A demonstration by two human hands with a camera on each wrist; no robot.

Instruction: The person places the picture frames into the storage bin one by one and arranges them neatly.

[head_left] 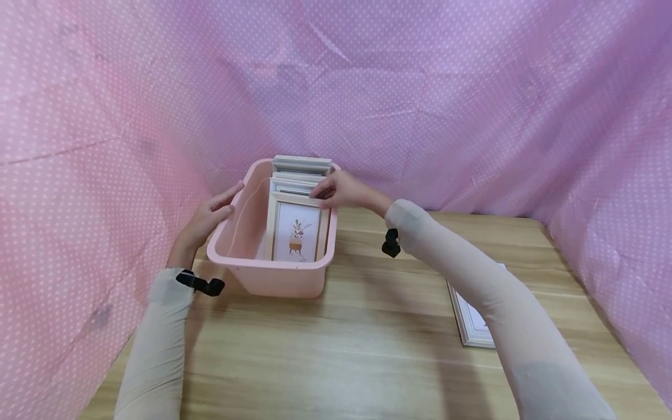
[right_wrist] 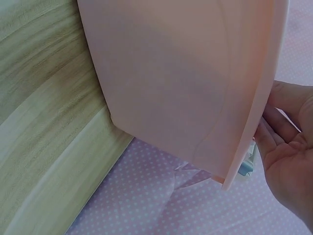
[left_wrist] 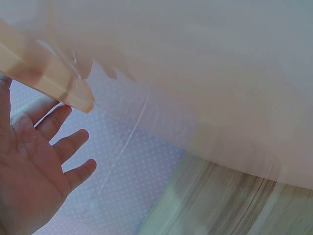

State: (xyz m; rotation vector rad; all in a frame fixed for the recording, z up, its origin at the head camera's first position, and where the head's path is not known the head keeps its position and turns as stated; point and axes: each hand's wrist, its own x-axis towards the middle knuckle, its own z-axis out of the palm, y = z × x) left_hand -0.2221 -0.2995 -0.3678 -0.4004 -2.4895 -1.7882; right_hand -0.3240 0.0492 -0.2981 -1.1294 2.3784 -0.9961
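Observation:
A pink plastic basin (head_left: 278,280) holds several picture frames standing upright in a row along its right side. The front picture frame (head_left: 296,230) has a pale wood-coloured border and a print of a plant in a pot. My right hand (head_left: 343,189) pinches the top edge of this frame at its right corner, its fingertips partly hidden behind the basin wall in the right wrist view. Against the basin's left rim rests my left hand (head_left: 205,219). In the left wrist view, that hand's fingers (left_wrist: 71,144) are spread and loosely extended, some touching the rim's underside.
A white picture frame (head_left: 472,324) lies on the wooden table (head_left: 315,361) at the right, partly covered by the right forearm. Pink dotted cloth (head_left: 420,105) hangs around the table's back and sides, close behind the basin.

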